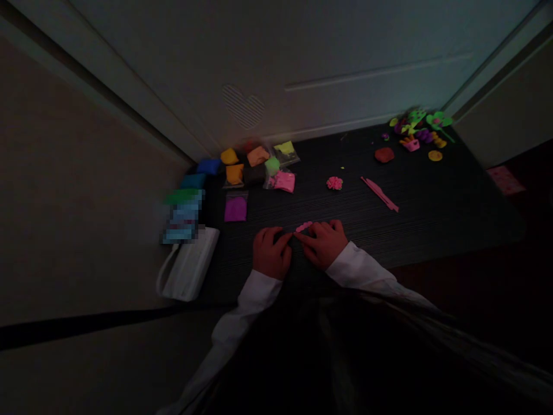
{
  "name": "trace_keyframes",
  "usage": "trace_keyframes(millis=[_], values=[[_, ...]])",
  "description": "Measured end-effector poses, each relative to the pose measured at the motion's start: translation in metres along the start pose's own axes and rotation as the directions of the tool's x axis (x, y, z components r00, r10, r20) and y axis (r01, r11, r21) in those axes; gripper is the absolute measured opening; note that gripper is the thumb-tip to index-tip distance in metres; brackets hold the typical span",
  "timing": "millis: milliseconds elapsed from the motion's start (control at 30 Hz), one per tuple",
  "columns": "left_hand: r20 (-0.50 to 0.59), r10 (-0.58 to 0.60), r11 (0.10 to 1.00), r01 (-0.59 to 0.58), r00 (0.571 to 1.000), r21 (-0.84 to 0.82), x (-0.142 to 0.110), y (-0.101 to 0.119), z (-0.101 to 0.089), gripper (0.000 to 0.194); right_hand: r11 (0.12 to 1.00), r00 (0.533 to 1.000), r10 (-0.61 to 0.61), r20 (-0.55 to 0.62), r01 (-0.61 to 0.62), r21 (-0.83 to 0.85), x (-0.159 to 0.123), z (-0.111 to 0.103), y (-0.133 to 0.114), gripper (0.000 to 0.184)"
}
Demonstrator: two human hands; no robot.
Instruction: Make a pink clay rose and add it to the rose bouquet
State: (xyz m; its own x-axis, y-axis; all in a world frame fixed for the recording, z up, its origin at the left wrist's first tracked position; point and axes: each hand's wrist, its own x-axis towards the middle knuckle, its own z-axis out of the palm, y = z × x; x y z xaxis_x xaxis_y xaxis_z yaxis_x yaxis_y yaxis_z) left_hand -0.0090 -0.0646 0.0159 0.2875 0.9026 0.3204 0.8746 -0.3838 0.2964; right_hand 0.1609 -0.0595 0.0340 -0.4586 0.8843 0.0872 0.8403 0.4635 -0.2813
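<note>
Both my hands rest on a dark striped mat (432, 219) in dim light. My left hand (271, 252) and my right hand (325, 242) are curled, fingertips together, pinching a small strip of pink clay (303, 226) that lies on the mat between them. A little beyond my right hand sits a pink clay flower (334, 183). To its right lies a long pink modelling tool (380, 193). Both arms wear white sleeves.
Several small bags of coloured clay (254, 167) lie at the mat's far left, with a purple bag (235, 208) nearer. A white pouch (190, 265) lies left of the mat. A red lump (384, 154) and finished clay figures (421, 129) sit far right by the door.
</note>
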Motion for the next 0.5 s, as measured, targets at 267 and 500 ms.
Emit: trace_keyframes(millis=[267,500], values=[[0.000,-0.007,1.000,0.007,1.000,-0.011,0.0000,0.0003,0.0004,0.028,1.000,1.000,0.023,-0.012,-0.023,0.004,-0.0004,0.0009,-0.0003,0.035],[-0.004,-0.007,1.000,0.007,1.000,-0.020,-0.0012,-0.0019,0.0025,0.028,1.000,1.000,0.008,-0.024,-0.008,0.001,-0.0007,0.0019,0.0018,0.035]])
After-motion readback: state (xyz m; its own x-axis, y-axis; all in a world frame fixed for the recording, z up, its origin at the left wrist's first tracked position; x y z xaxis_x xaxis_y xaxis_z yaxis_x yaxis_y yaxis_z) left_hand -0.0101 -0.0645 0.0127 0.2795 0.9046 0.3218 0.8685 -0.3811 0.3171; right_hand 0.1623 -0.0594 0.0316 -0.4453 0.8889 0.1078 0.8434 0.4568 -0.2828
